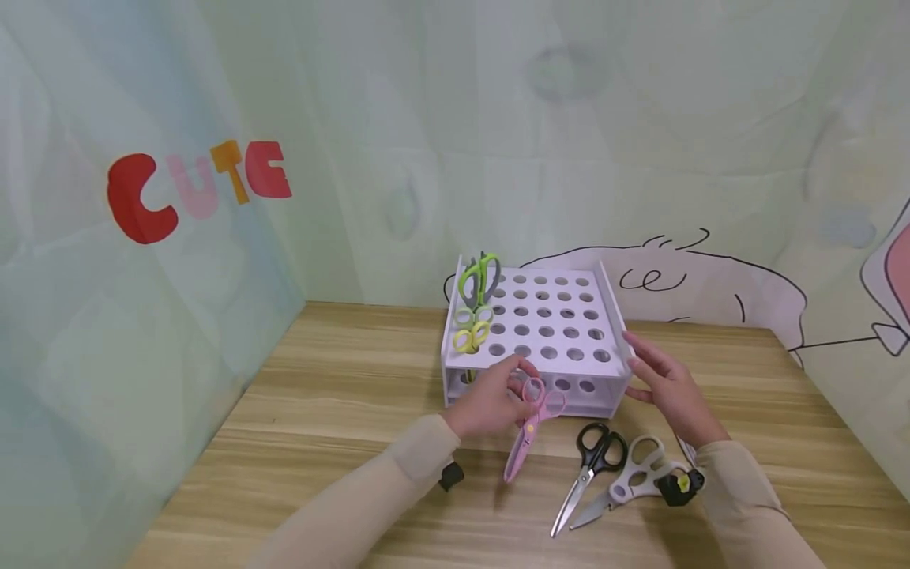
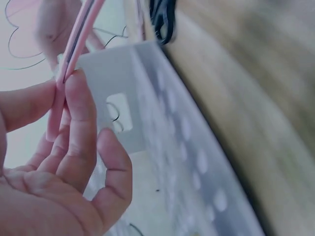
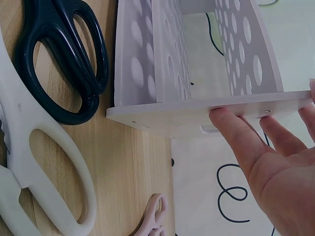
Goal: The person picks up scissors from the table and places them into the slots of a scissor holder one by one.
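Observation:
My left hand (image 1: pixel 490 399) pinches pink scissors (image 1: pixel 526 444) between thumb and fingers in front of a white holed rack (image 1: pixel 615 312). The scissors' blades slant down toward the front and the handle loops point up. In the left wrist view, the pink scissors (image 2: pixel 74 49) appear edge-on in the fingertips. My right hand (image 1: pixel 671 391) touches the rack's right side panel. The right wrist view shows its fingers extended against that panel (image 3: pixel 172 114). Green-and-grey scissors (image 1: pixel 483 276), pale green scissors (image 1: pixel 465 318) and yellow scissors (image 1: pixel 464 341) stand handles-up in the rack's left column.
Black-handled scissors (image 1: pixel 588 458) lie on the wooden table (image 1: pixel 341 371) before the rack, beside white-handled scissors (image 1: pixel 621 494). Pale pink scissors (image 3: pixel 152 219) lie near the rack's right side. A printed cloth wall (image 1: pixel 370 158) stands behind and to the left.

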The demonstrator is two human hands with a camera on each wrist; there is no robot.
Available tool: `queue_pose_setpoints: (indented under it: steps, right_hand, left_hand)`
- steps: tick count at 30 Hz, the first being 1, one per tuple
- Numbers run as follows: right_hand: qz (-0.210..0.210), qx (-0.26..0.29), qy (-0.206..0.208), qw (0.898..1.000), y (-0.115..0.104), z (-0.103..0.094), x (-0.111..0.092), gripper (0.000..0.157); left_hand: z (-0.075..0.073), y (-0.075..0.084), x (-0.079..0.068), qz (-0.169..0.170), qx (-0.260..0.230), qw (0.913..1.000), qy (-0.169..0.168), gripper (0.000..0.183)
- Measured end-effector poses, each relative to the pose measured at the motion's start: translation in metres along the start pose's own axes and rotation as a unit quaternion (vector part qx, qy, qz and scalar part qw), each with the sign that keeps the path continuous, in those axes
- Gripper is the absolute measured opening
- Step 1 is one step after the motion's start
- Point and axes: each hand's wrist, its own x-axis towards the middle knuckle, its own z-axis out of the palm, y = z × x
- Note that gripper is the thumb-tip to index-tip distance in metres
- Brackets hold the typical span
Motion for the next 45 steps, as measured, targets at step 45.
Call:
queue_pose_setpoints:
  steps: [45]
  right_hand:
    - [-0.016, 0.009, 0.005, 1.000, 0.001, 0.003, 0.000, 0.055]
  left_hand:
    - [-0.070, 0.059, 0.065, 0.094, -0.013, 0.9631, 0.252, 0.037]
